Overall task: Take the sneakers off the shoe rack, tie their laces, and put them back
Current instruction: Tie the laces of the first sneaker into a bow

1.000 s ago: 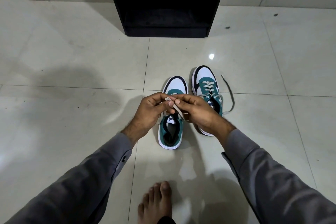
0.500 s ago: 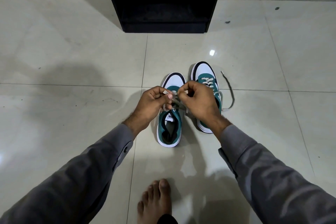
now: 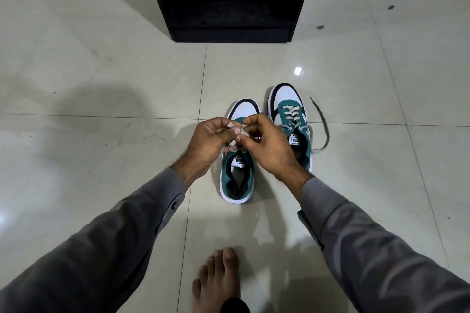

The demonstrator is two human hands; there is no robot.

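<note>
Two white, teal and black sneakers stand side by side on the floor, toes pointing away from me. Over the left sneaker (image 3: 237, 178) my left hand (image 3: 208, 141) and my right hand (image 3: 267, 143) meet, both pinching its pale laces (image 3: 232, 145) between fingertips; the hands hide its lacing. The right sneaker (image 3: 290, 119) stands untouched, with a loose lace (image 3: 324, 129) trailing on the tile to its right. The black shoe rack (image 3: 229, 0) stands open at the wall ahead, its lower shelf dark.
Glossy pale floor tiles (image 3: 101, 134) spread all around. My bare foot (image 3: 218, 277) rests on the floor just behind the sneakers. Grey sleeves cover both forearms. A wall base with a dark stripe runs along the top.
My hands have kept working the left sneaker's laces, shifting slightly toward its toe and drawing closer together. The sneakers have not moved.
</note>
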